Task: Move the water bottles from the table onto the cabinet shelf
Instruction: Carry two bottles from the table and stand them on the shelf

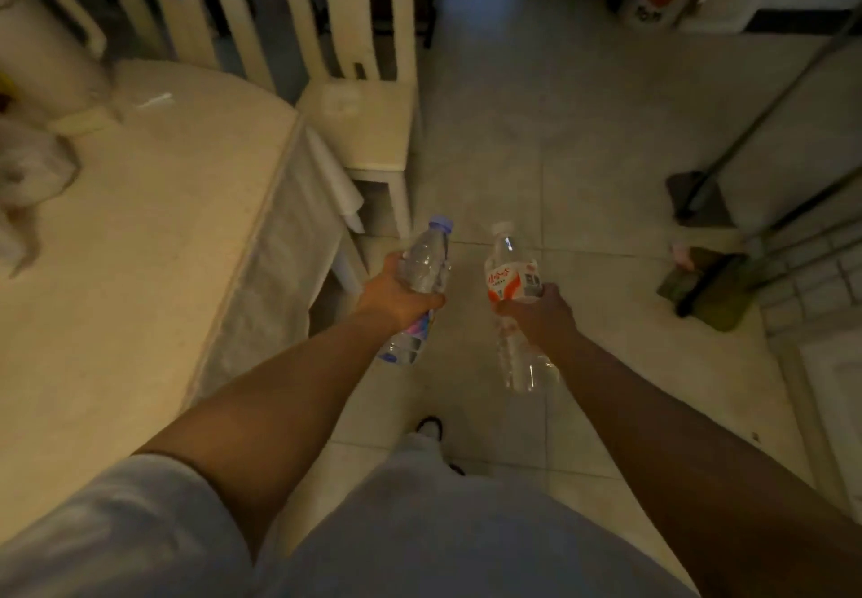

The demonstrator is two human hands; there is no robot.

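Both hands grip one water bottle each, and I see them in front of me above the floor. My left hand (396, 292) has its fingers curled round the middle of the purple-capped bottle (422, 271), with the thumb on the near side. This bottle is clear, its cap points away from me, and a pink and blue label shows just below the hand. My right hand (536, 313) holds the orange-labelled bottle (513, 278) round its middle, just under the label; the fingers wrap it from the right side. Its white cap also points away from me, and its clear lower part hangs below the hand. The two bottles are near each other but apart, not touching.

Neither bottle is on the table (140, 247) now. The table is at my left, covered with a pale cloth that hangs over its edge. On its far left part I see a white crumpled thing (28, 168), too blurred to name. A pale chair (368, 121) stands just beside the far corner of the table. The floor (559, 131) is of light tiles. At the right, two mops (704, 289) lean with their heads on the floor, near a tiled wall. I cannot tell which of the things in view is the cabinet.
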